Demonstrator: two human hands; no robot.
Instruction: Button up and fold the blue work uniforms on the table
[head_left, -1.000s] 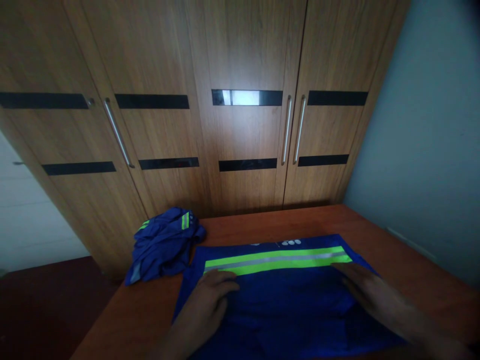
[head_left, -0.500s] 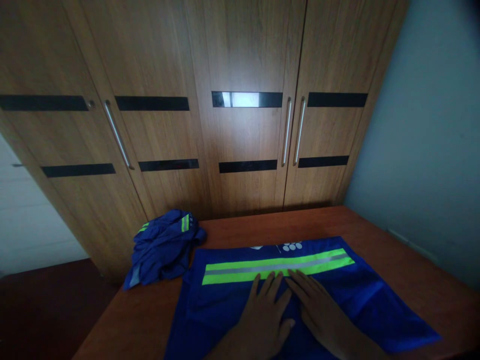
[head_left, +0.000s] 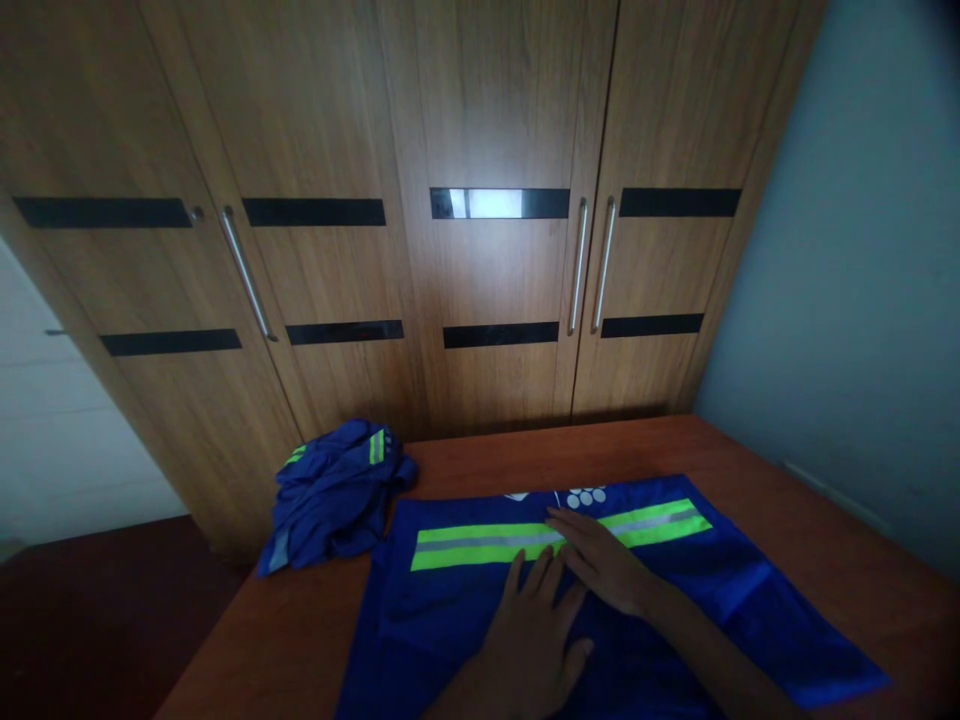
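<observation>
A blue garment [head_left: 720,610] with a yellow-green and grey reflective stripe lies spread flat on a reddish wooden table [head_left: 480,460]. My left hand [head_left: 529,640] rests palm down on the cloth at its middle, fingers stretched out. My right hand [head_left: 600,562] lies flat just ahead of it, fingers reaching over the stripe near a small white logo [head_left: 585,495]. Neither hand holds anything.
A second blue garment [head_left: 334,492] with the same stripes lies crumpled at the table's far left corner. A tall wooden wardrobe [head_left: 420,200] with metal handles stands right behind the table. A grey wall [head_left: 862,300] runs along the right side.
Both hands slid from the garment's outer sides to its middle. Since half a second ago my right hand has moved forward onto the stripe, while my left hand stayed nearly in place.
</observation>
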